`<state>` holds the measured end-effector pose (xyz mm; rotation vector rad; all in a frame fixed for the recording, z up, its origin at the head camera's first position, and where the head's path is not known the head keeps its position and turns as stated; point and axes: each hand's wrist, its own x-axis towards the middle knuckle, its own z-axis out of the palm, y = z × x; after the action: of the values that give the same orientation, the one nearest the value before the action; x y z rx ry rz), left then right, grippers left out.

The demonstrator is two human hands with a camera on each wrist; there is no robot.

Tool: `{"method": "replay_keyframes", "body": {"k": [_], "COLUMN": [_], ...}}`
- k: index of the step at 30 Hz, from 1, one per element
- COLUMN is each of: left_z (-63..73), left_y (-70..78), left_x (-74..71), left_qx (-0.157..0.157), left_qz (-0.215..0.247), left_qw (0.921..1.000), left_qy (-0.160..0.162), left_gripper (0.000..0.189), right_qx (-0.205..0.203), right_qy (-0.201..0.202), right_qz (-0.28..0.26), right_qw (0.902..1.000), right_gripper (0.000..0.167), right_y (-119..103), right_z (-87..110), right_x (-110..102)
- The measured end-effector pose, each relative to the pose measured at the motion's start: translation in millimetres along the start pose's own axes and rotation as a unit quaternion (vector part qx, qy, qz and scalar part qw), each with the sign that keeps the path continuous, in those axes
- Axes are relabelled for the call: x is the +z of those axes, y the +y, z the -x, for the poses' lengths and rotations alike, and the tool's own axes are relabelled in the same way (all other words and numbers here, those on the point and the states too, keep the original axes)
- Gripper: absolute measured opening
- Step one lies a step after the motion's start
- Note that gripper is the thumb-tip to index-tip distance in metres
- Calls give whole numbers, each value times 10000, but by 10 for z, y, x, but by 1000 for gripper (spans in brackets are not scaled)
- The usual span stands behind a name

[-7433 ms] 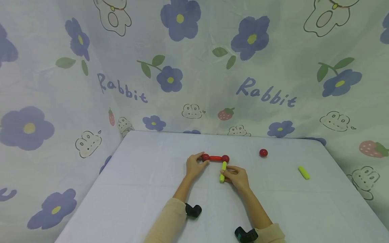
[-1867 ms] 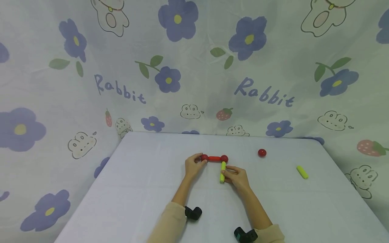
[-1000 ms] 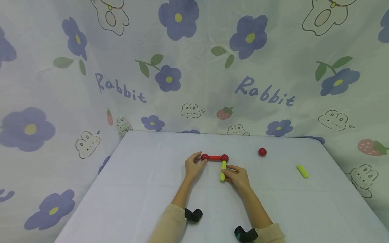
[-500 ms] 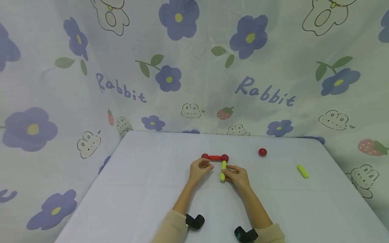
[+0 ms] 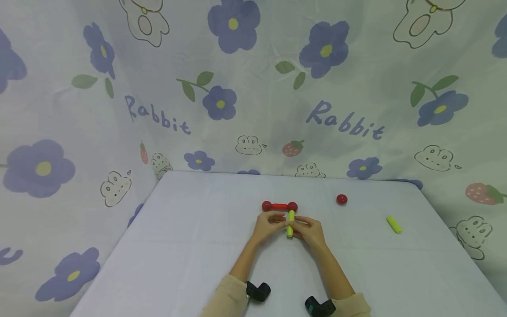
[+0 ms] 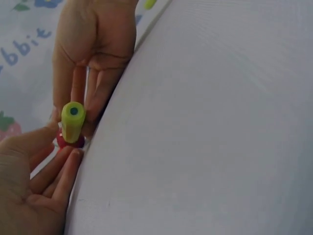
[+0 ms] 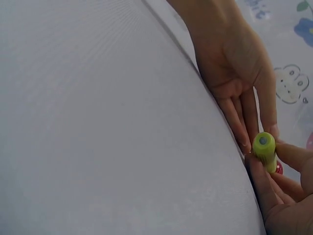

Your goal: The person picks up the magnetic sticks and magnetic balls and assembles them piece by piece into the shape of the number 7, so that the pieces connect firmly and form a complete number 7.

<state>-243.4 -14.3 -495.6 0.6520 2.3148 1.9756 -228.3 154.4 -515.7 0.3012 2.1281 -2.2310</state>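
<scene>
My right hand (image 5: 310,231) pinches a yellow-green magnetic stick (image 5: 291,218) between thumb and fingers. The stick's far end meets the right one of two red balls (image 5: 292,206). A red stick (image 5: 279,206) joins that ball to the left red ball (image 5: 266,206). My left hand (image 5: 269,226) has its thumb and fingertips on the left side of the same yellow-green stick, pinching it. In the left wrist view, the stick's near end (image 6: 73,111) shows a dark round insert, with red ball (image 6: 68,141) behind it. The right wrist view shows both hands around the stick (image 7: 264,149).
A loose red ball (image 5: 342,199) lies to the right at the back of the white table (image 5: 178,264). Farther right lies a second yellow-green stick (image 5: 394,224). A printed curtain (image 5: 261,110) rises behind the table's back edge. Both wrists carry black cameras (image 5: 258,291).
My left hand has let go of the left red ball and moved right and nearer to the yellow-green stick, now touching it. My right hand holds still on the stick.
</scene>
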Motion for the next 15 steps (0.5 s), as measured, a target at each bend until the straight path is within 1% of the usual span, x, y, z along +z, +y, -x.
{"method": "replay_keyframes", "body": {"k": [8, 12, 15], "left_z": [2, -6, -7], "left_y": [50, 55, 55], "left_x": [35, 40, 46], "left_qx": [-125, -131, -132], "left_qz": [106, 30, -32], "left_qw": [9996, 9992, 9992], "left_qy": [-237, -363, -386], "left_gripper": [34, 35, 34], "right_qx": [-90, -99, -94], "right_qy": [-114, -148, -199], "right_qz": [-72, -78, -106], "right_qw": [9999, 9998, 9997], "right_gripper": [41, 38, 36], "right_y": [17, 25, 29], "right_z": [10, 13, 14], "right_x": [-28, -40, -47]}}
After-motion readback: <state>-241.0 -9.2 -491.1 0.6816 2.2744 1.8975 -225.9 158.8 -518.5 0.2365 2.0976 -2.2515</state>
